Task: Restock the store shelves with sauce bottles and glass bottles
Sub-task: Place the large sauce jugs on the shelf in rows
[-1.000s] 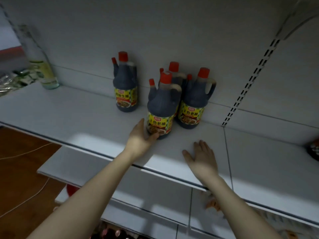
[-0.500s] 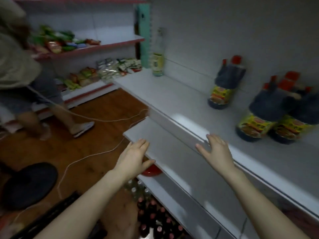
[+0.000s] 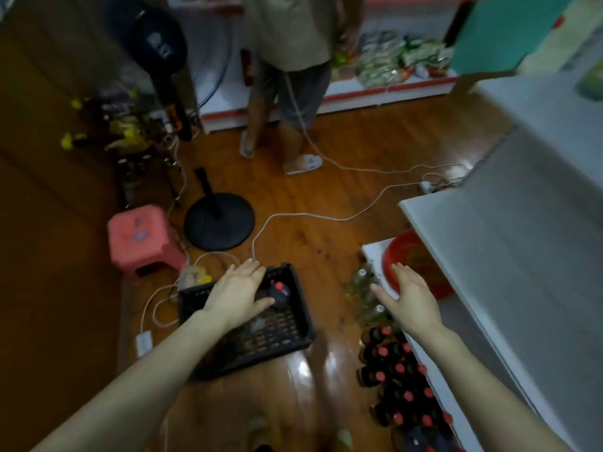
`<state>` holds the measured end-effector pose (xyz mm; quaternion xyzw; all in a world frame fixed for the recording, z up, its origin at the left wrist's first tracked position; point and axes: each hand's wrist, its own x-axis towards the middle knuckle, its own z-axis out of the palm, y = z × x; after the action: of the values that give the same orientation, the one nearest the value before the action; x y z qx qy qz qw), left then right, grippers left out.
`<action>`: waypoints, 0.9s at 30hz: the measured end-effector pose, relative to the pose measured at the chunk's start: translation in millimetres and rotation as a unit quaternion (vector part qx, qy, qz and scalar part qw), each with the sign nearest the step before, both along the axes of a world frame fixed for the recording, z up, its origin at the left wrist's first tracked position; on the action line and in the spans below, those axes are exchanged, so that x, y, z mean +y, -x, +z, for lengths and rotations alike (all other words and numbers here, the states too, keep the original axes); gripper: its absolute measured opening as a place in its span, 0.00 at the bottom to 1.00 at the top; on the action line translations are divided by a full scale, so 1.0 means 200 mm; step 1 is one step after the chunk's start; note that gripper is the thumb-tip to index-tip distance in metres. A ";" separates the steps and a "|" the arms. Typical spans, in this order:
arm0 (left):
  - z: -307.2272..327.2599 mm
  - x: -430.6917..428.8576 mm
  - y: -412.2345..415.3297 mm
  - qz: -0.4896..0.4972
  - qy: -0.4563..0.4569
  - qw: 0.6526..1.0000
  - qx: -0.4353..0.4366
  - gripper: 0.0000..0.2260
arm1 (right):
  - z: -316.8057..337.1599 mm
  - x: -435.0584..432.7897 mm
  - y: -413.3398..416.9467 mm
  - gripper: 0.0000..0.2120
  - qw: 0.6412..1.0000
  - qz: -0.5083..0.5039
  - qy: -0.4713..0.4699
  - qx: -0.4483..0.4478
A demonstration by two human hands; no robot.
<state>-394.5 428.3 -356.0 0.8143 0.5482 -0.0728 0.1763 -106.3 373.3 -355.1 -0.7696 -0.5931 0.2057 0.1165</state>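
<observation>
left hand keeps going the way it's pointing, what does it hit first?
Probably the far rim of the black crate: the left hand is open above the crate, fingers aimed at that edge. The sauce bottle sits just right of that line. Height over the crate is unclear.

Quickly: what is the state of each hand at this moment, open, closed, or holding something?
Left hand: open, fingers spread, holding nothing, over the black crate.
Right hand: open, fingers spread, holding nothing.
</observation>
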 end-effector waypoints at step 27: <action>-2.82 0.17 0.64 0.301 0.052 0.949 -0.076 0.42 | -2.92 0.65 0.81 0.43 0.969 -0.031 0.125 0.210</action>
<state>-522.7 461.9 -919.3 0.6044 0.7480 0.0170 0.2736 -267.4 504.3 -939.8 -0.7354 -0.5007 0.4320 0.1477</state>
